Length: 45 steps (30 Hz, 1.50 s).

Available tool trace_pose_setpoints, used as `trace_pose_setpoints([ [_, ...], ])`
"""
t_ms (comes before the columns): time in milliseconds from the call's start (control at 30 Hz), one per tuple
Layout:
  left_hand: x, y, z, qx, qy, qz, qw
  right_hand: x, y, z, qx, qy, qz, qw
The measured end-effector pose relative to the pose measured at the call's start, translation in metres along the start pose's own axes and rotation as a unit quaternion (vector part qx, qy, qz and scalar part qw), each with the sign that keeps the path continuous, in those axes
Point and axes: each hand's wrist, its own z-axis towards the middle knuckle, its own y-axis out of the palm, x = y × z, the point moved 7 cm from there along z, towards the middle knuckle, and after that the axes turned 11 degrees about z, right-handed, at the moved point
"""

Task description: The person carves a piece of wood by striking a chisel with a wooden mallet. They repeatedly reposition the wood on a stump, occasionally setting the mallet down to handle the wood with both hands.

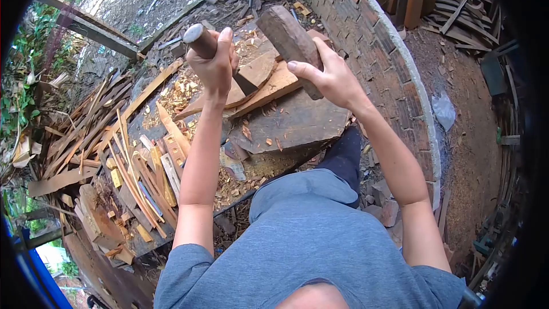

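Note:
My left hand is wrapped round the handle of a chisel, whose dark, flat blade slants down toward the wood. A pale, round cap tops its thick brown handle. In my right hand is a heavy, dark wooden block, raised and tilted, with my thumb lying across its face. Below both hands, a light-brown board with a curved, freshly cut edge rests on a broad, weathered wooden slab. The chisel tip overlaps the board in this view.
Wood chips are scattered around the slab. Sticks and offcuts pile up on the left. A curved brick wall runs along the right, with a plastic bag beyond it. Stacked timber lies at the far right.

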Motion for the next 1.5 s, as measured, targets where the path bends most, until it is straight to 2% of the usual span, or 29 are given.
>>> trace_pose_setpoints([
  [333, -0.008, 0.004, 0.011, -0.018, 0.018, 0.002, 1.0, 0.01, -0.001, 0.004, -0.002, -0.004, 0.037, 0.999],
  [400, -0.004, 0.002, 0.011, -0.007, 0.032, 0.042, 0.999, 0.011, 0.001, 0.005, -0.001, -0.005, 0.03, 1.0],
  [567, -0.003, -0.002, 0.014, 0.028, 0.022, 0.03, 0.999, 0.003, 0.0, 0.003, -0.015, 0.001, 0.005, 1.0],
  [800, -0.004, 0.001, 0.013, 0.017, 0.029, 0.027, 0.999, 0.008, 0.007, 0.003, -0.039, 0.032, -0.012, 0.999],
  [1333, -0.003, -0.003, 0.009, 0.014, 0.026, 0.024, 0.999, 0.005, 0.011, -0.001, -0.032, 0.015, -0.019, 0.999],
  [1500, -0.006, -0.002, 0.007, 0.009, 0.044, 0.068, 0.997, 0.009, 0.011, -0.002, -0.025, 0.012, -0.019, 0.999],
])
